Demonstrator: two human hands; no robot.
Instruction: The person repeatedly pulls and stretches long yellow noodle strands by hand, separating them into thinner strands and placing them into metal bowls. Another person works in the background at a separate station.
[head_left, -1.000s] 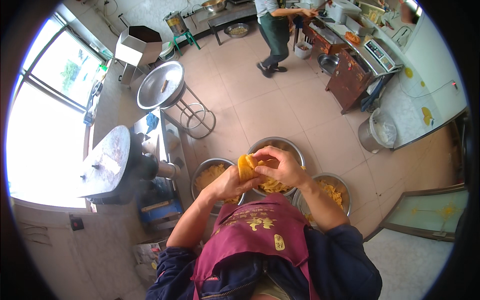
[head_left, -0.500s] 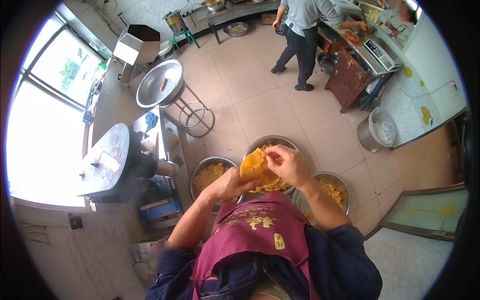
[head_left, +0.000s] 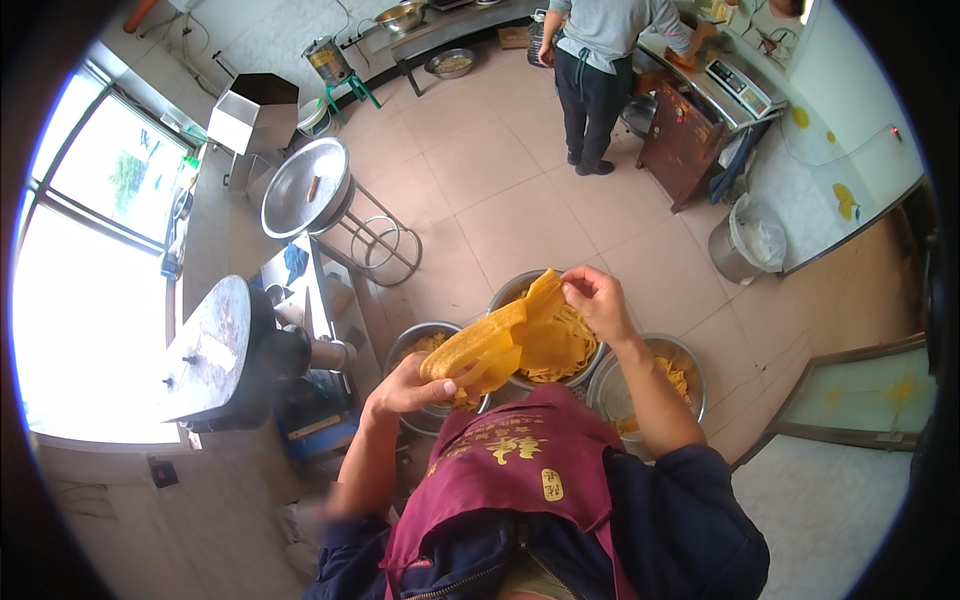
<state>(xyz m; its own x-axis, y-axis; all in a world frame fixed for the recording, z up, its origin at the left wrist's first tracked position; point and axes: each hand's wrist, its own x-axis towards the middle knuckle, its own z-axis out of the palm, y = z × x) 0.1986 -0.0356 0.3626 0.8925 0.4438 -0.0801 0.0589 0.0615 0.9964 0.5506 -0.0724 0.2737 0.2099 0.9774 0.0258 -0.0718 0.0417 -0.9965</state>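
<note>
A thin, floppy yellow food sheet (head_left: 500,338) with slits in it is stretched between my two hands, above the bowls. My left hand (head_left: 402,388) is closed round its lower left end, thumb on top. My right hand (head_left: 598,306) pinches its upper right corner between thumb and fingers. Below the sheet stands a middle metal bowl (head_left: 503,289) holding many yellow strips (head_left: 572,352). Partly hidden behind my left hand and the sheet is a left metal bowl (head_left: 394,350) with yellow pieces. Under my right forearm is a right metal bowl (head_left: 604,392) with more yellow pieces.
At the left, a machine with a metal top (head_left: 215,340) stands by a workbench. A wide metal basin (head_left: 300,190) rests on a tall stand. Further off, a person (head_left: 600,70) works at a counter with a scale (head_left: 738,88). A lined bin (head_left: 740,245) stands at the right.
My hands have moved apart, and the bunched sheet is now spread out between them. The person at the counter has shifted stance.
</note>
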